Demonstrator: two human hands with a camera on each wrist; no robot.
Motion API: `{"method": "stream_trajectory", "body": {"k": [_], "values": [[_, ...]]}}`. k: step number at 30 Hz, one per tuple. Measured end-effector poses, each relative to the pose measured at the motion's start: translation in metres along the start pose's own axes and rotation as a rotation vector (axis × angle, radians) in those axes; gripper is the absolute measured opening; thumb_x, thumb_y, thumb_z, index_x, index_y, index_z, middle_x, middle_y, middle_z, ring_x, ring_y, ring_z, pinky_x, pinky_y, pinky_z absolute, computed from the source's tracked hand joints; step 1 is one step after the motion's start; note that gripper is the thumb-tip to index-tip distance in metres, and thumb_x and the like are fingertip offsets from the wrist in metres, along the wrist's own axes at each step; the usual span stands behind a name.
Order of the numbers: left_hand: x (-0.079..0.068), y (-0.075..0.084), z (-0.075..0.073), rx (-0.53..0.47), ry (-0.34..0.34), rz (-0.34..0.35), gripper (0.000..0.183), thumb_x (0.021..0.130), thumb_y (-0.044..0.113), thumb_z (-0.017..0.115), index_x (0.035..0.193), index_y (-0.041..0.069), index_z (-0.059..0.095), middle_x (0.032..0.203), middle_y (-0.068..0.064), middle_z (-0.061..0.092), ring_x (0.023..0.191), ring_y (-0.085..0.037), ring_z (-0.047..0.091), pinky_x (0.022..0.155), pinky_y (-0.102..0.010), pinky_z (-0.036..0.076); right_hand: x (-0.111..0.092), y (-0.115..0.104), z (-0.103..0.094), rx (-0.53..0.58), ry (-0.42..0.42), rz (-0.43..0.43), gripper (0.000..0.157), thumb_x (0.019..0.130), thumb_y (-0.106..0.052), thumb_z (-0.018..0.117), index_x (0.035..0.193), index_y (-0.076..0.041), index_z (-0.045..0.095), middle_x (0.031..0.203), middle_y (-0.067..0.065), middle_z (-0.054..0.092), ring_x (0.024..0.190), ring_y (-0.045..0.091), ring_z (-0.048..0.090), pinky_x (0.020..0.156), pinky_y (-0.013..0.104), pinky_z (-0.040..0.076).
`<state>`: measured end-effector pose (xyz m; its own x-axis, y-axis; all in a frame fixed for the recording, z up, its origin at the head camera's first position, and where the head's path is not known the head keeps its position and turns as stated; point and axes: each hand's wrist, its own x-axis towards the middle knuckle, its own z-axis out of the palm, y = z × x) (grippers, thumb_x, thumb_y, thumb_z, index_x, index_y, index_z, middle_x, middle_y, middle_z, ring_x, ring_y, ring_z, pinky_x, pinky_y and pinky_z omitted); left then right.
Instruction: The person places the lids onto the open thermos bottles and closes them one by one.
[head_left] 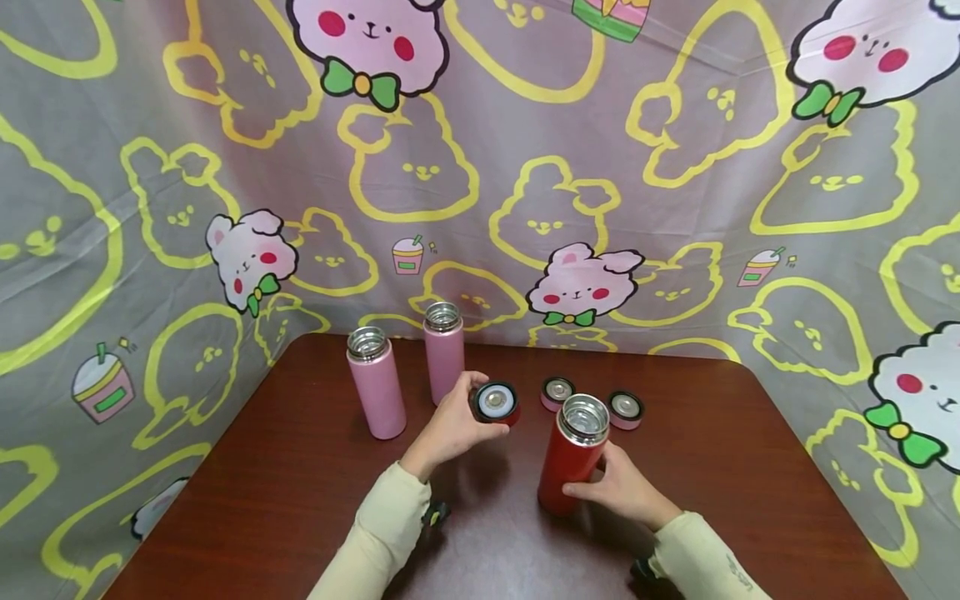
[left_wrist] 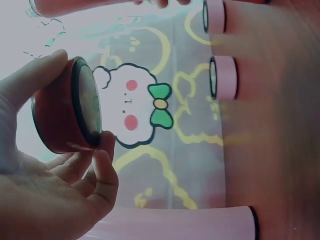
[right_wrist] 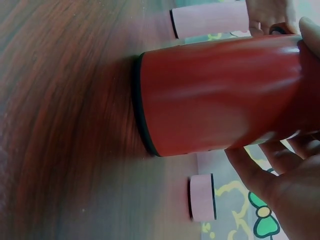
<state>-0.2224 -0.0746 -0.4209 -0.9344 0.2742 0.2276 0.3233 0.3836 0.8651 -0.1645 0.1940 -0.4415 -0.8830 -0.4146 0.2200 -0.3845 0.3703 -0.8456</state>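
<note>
My left hand [head_left: 450, 429] pinches a red bottle lid [head_left: 497, 403] between thumb and fingers, its pale inner face turned up in the head view. The left wrist view shows the same lid [left_wrist: 57, 112] on its side, above the table. Around the body of a red thermos bottle [head_left: 568, 471] my right hand [head_left: 628, 490] is wrapped. The bottle is uncapped, with its bare steel mouth facing up. Its black-edged base shows close over the table in the right wrist view, where the fingers [right_wrist: 270, 175] curl under the red side.
Two uncapped pink bottles, one nearer [head_left: 377, 392] and one farther back [head_left: 446, 358], stand left of my hands. Behind the red bottle lie two pink lids, a left one [head_left: 557, 394] and a right one [head_left: 625, 410]. A patterned cloth [head_left: 480, 167] hangs around the brown table [head_left: 247, 500].
</note>
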Motion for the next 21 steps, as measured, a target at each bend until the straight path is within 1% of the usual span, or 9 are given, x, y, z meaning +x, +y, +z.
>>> {"method": "stream_trajectory", "body": {"k": [3, 6, 10, 14, 17, 21], "values": [[-0.001, 0.004, -0.001, -0.014, 0.02, 0.008, 0.072, 0.067, 0.019, 0.087, 0.122, 0.011, 0.041, 0.111, -0.005, 0.054, 0.1, -0.019, 0.056, 0.088, -0.039, 0.045, 0.001, 0.001, 0.001, 0.005, 0.002, 0.004, 0.057, 0.074, -0.013, 0.081, 0.122, -0.001, 0.052, 0.116, 0.01, 0.061, 0.101, 0.013, 0.06, 0.086, 0.032, 0.049], [-0.002, 0.008, -0.002, -0.03, 0.014, 0.017, 0.071, 0.068, 0.015, 0.086, 0.123, 0.011, 0.042, 0.111, -0.005, 0.054, 0.098, -0.018, 0.056, 0.086, -0.036, 0.047, 0.001, 0.002, 0.001, 0.006, 0.0, 0.013, 0.057, 0.074, -0.013, 0.081, 0.122, -0.001, 0.051, 0.116, 0.011, 0.061, 0.102, 0.013, 0.059, 0.087, 0.031, 0.048], [-0.003, 0.012, -0.003, -0.069, 0.017, 0.046, 0.07, 0.069, 0.011, 0.084, 0.124, 0.01, 0.042, 0.112, -0.005, 0.053, 0.097, -0.018, 0.057, 0.083, -0.033, 0.049, 0.001, -0.002, 0.0, 0.014, -0.005, 0.017, 0.058, 0.075, -0.014, 0.08, 0.122, -0.001, 0.051, 0.117, 0.012, 0.06, 0.103, 0.013, 0.059, 0.088, 0.031, 0.047], [-0.003, 0.016, -0.003, -0.083, 0.036, 0.08, 0.069, 0.069, 0.011, 0.083, 0.125, 0.01, 0.042, 0.113, -0.004, 0.054, 0.1, -0.017, 0.056, 0.086, -0.034, 0.048, 0.001, -0.003, 0.0, 0.017, -0.013, 0.016, 0.057, 0.075, -0.014, 0.08, 0.122, -0.001, 0.05, 0.117, 0.012, 0.06, 0.103, 0.014, 0.059, 0.088, 0.031, 0.047], [-0.003, 0.018, -0.004, -0.078, 0.044, 0.098, 0.07, 0.068, 0.01, 0.083, 0.126, 0.011, 0.043, 0.116, -0.003, 0.053, 0.104, -0.017, 0.053, 0.089, -0.036, 0.046, 0.002, 0.005, 0.0, 0.03, -0.02, 0.023, 0.058, 0.075, -0.013, 0.08, 0.123, -0.001, 0.05, 0.117, 0.012, 0.06, 0.103, 0.014, 0.059, 0.088, 0.031, 0.047], [-0.002, 0.02, -0.004, -0.079, 0.049, 0.127, 0.071, 0.068, 0.008, 0.082, 0.128, 0.013, 0.044, 0.118, -0.002, 0.051, 0.108, -0.018, 0.05, 0.089, -0.038, 0.046, 0.004, 0.024, 0.002, 0.035, -0.022, 0.034, 0.061, 0.075, -0.014, 0.08, 0.126, -0.004, 0.049, 0.12, 0.011, 0.059, 0.105, 0.015, 0.058, 0.089, 0.03, 0.047]]}}
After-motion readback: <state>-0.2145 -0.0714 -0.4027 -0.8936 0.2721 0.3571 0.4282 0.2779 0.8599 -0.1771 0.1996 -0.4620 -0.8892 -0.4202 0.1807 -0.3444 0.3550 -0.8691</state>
